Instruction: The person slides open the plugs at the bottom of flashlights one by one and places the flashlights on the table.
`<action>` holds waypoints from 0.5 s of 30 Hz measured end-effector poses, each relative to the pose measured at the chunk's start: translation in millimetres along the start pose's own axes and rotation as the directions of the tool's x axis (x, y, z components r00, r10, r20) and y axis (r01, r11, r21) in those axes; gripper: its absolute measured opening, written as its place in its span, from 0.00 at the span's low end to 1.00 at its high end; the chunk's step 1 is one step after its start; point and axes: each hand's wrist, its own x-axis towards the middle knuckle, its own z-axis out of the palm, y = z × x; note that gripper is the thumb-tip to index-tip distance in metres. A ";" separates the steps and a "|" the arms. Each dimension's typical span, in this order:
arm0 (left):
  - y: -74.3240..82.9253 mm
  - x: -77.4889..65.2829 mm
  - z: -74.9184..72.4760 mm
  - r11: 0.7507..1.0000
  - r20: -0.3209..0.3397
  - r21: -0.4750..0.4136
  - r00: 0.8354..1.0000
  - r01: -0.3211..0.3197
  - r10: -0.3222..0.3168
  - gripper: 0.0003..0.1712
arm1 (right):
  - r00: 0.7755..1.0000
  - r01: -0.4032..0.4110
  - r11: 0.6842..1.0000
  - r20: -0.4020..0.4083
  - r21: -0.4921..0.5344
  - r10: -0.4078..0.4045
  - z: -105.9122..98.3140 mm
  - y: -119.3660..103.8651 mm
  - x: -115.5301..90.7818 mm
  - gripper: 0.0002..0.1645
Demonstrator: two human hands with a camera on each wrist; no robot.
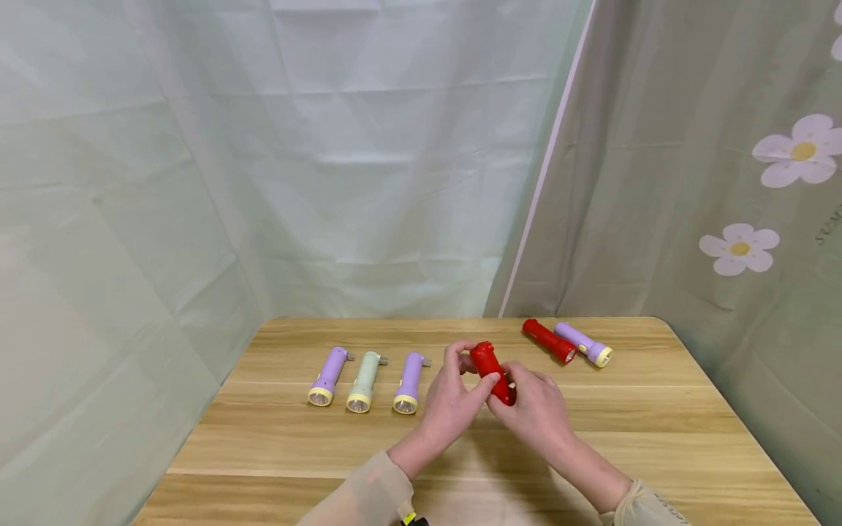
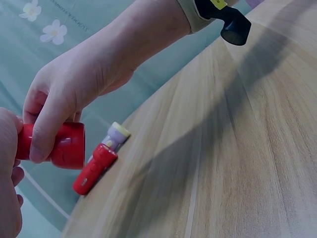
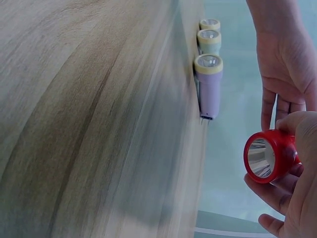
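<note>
Three flashlights, one purple (image 1: pixel 329 376), one pale green (image 1: pixel 365 380) and another purple (image 1: pixel 410 381), lie in a row at left on a wooden table (image 1: pixel 263 453), lenses toward the near side and metal prongs jutting right at their far ends. Right of them, a person's left hand (image 1: pixel 454 402) holds a red flashlight (image 1: pixel 488 369) above the table's middle, the thumb across its side and a bent index finger at its far end. The right hand (image 1: pixel 536 409) grips the near, lens end, its fingers curled close around the head, so the flashlight sits slantwise between the two hands. Farther right, at the far side, a second red flashlight (image 1: pixel 548 341) lies just beside a third purple one (image 1: pixel 584 343). The gripped lens is lost from above and faces out only in the right wrist view. There, the right hand covers much of the red barrel, and how the left fingers meet it is hard to make out. The left wrist view cuts off the left hand at its edge; from above, both sleeves (image 1: pixel 368 489) run out of frame.
</note>
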 end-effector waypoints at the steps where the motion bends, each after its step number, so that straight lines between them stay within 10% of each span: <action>1: 0.0 -0.2 0.0 1.000 0.000 0.000 1.000 -0.001 0.001 0.31 | 1.000 0.001 1.000 0.000 -0.001 -0.001 0.2 0.2 -0.1 0.21; 15: -4.1 -2.4 0.8 1.000 -0.004 -0.030 1.000 0.008 -0.008 0.31 | 0.999 0.046 0.999 -0.015 -0.008 -0.046 3.1 2.4 -0.4 0.21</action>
